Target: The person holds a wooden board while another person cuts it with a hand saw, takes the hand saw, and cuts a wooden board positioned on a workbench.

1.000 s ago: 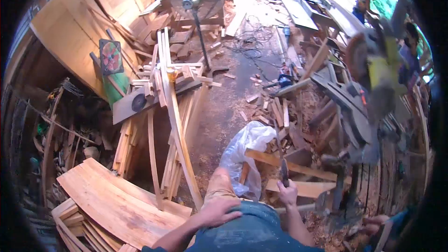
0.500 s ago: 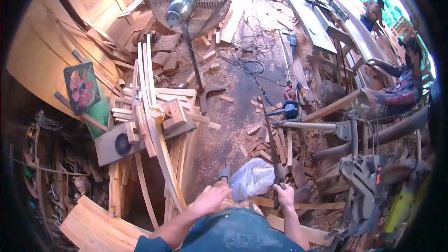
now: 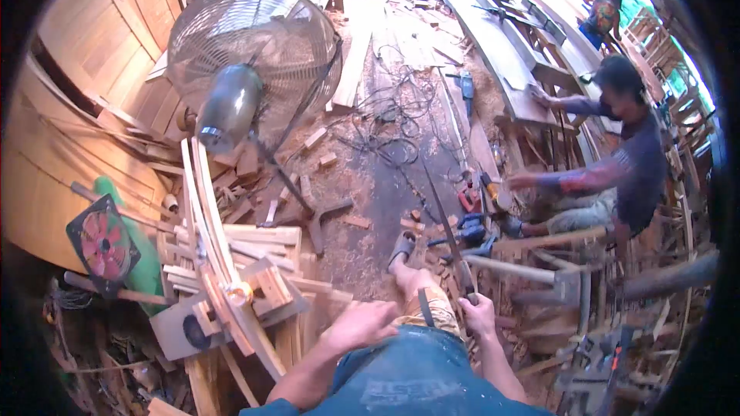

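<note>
My right hand [image 3: 479, 314] is wrapped round the lower end of a long, thin, dark tool [image 3: 447, 227], which points forward and slightly left over the littered floor. What kind of tool it is cannot be made out. My left hand [image 3: 362, 327] hangs in front of the blue-green shirt [image 3: 416, 374], its fingers curled together with nothing visible in them. Below the tool's tip lie a blue power tool [image 3: 470, 229] and a red one [image 3: 469, 197]. One sandaled foot [image 3: 402, 248] shows ahead of my hands.
A large standing fan [image 3: 250, 69] rises at front left, its splayed foot [image 3: 316, 219] on the floor. Stacked wood strips [image 3: 231, 250] stand at left. Cables [image 3: 397, 127] cross the floor. A co-worker [image 3: 628, 146] crouches at right beside a long board [image 3: 493, 54]; another person [image 3: 601, 19] is farther back.
The view has moved forward: the fan looks larger and farther left, and the co-worker at right shows fully. The plastic bag has left sight. My left hand's fingers have curled.
</note>
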Demonstrator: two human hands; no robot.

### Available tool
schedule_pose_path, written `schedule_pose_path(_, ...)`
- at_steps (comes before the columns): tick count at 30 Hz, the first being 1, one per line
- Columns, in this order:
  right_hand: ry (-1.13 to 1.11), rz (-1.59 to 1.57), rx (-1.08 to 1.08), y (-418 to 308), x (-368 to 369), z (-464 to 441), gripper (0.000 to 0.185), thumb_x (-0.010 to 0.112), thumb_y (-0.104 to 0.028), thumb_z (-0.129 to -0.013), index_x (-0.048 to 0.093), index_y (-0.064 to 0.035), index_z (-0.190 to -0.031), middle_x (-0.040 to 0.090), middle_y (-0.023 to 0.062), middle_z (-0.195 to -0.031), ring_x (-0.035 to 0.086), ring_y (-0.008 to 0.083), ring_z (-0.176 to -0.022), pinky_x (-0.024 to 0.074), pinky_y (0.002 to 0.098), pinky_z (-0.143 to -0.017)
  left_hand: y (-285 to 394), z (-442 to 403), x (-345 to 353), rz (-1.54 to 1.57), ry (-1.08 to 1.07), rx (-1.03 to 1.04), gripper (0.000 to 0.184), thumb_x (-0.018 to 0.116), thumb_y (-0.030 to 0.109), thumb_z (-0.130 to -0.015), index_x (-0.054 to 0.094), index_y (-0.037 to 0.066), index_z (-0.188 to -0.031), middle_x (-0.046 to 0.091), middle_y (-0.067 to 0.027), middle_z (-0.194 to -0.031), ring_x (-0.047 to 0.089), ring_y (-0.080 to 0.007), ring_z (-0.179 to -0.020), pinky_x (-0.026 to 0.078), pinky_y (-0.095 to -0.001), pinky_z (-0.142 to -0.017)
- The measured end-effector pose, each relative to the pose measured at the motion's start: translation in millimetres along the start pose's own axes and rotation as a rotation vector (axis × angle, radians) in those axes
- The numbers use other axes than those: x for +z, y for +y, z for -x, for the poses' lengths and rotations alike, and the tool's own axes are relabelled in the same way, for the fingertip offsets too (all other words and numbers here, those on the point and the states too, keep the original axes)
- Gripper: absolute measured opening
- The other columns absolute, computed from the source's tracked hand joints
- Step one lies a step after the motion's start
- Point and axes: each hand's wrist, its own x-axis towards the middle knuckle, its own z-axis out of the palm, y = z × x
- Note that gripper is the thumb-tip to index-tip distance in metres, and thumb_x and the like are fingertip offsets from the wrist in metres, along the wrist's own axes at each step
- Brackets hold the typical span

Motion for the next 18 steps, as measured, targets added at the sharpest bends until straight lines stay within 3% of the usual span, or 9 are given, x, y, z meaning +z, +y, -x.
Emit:
schedule_pose_path(1,-0.056,-0.014,0.042,6.4,6.5,-42.4,0.027,0.075,-0.025,-0.081,0.070,0.0011,-0.084,0.070,0.0064,-0.072,0.063,0.0128,-0.064,0.0507,0.0316,-0.063,2.0,-42.2,-15.6,-0.022,0.012,0.121,0.065,0.062,0.046,-0.092,0.048,0.003,-0.139,0.060,-0.0190,-0.131,0.057,-0.0356,-0.121,0.043,-0.0462,-0.101)
schedule_pose_path(4,-0.087,0.004,-0.053,-29.0,27.3,-165.2,0.024,0.074,-0.022,-0.082,0.071,0.0008,-0.085,0.070,0.0051,-0.072,0.061,0.0100,-0.064,0.0504,0.0311,-0.062,21.5,-173.3,-84.4,-0.014,0.137,0.431,0.066,0.063,0.044,-0.091,0.046,0.002,-0.140,0.061,-0.0192,-0.127,0.059,-0.0373,-0.116,0.046,-0.0472,-0.096)
schedule_pose_path(6,-0.161,-0.173,-0.122,-74.9,39.3,-242.1,0.026,0.073,-0.022,-0.084,0.072,0.0011,-0.094,0.073,0.0082,-0.082,0.065,0.0132,-0.073,0.0524,0.0324,-0.068,21.6,-259.5,-134.4,-0.031,0.163,0.492,0.063,0.064,0.039,-0.090,0.048,0.002,-0.138,0.062,-0.0186,-0.125,0.060,-0.0371,-0.113,0.047,-0.0467,-0.094)
schedule_pose_path(8,-0.183,0.140,-0.335,-123.4,31.3,-306.4,0.030,0.071,-0.022,-0.085,0.070,0.0035,-0.101,0.074,0.0108,-0.086,0.068,0.0196,-0.079,0.0537,0.0346,-0.074,34.8,-329.8,-196.7,-0.092,0.036,0.430,0.053,0.065,0.029,-0.089,0.052,0.002,-0.132,0.064,-0.0180,-0.120,0.062,-0.0364,-0.108,0.049,-0.0461,-0.090)
schedule_pose_path(10,-0.167,0.192,-0.370,-134.0,40.8,-354.0,0.032,0.070,-0.021,-0.084,0.070,0.0045,-0.104,0.074,0.0116,-0.087,0.068,0.0215,-0.080,0.0537,0.0354,-0.075,50.4,-386.8,-258.1,-0.111,0.097,0.517,0.043,0.064,0.023,-0.087,0.058,0.005,-0.126,0.065,-0.0166,-0.115,0.064,-0.0368,-0.102,0.050,-0.0471,-0.087)
schedule_pose_path(13,-0.147,0.270,-0.506,-132.3,79.1,-460.7,0.036,0.069,-0.021,-0.084,0.068,0.0059,-0.107,0.074,0.0127,-0.088,0.069,0.0245,-0.082,0.0538,0.0365,-0.077,65.7,-475.2,-343.8,0.179,0.294,0.725,0.030,0.067,0.013,-0.080,0.066,0.008,-0.110,0.067,-0.0153,-0.103,0.065,-0.0349,-0.093,0.052,-0.0424,-0.078)
schedule_pose_path(14,-0.128,0.179,-0.436,-160.9,84.2,-480.2,0.036,0.069,-0.021,-0.084,0.067,0.0061,-0.108,0.073,0.0124,-0.087,0.068,0.0240,-0.081,0.0536,0.0364,-0.075,65.5,-502.4,-370.8,0.258,0.367,0.776,0.026,0.068,0.011,-0.079,0.067,0.007,-0.105,0.068,-0.0158,-0.097,0.066,-0.0343,-0.090,0.052,-0.0417,-0.075)
schedule_pose_path(17,-0.107,-0.134,-0.122,-289.5,76.7,-504.2,0.031,0.067,-0.019,-0.085,0.065,0.0061,-0.103,0.068,0.0084,-0.080,0.063,0.0186,-0.070,0.0511,0.0340,-0.064,45.8,-563.4,-471.0,0.280,0.630,0.661,0.011,0.070,0.014,-0.082,0.068,0.004,-0.088,0.068,-0.0127,-0.079,0.067,-0.0333,-0.077,0.051,-0.0408,-0.073)
schedule_pose_path(18,-0.145,-0.148,-0.054,-316.2,75.3,-526.9,0.027,0.066,-0.018,-0.085,0.064,0.0058,-0.098,0.065,0.0058,-0.076,0.060,0.0154,-0.066,0.0491,0.0326,-0.060,28.1,-587.2,-498.2,0.295,0.682,0.605,0.014,0.070,0.017,-0.086,0.068,0.004,-0.089,0.069,-0.0148,-0.083,0.067,-0.0322,-0.079,0.051,-0.0403,-0.073)
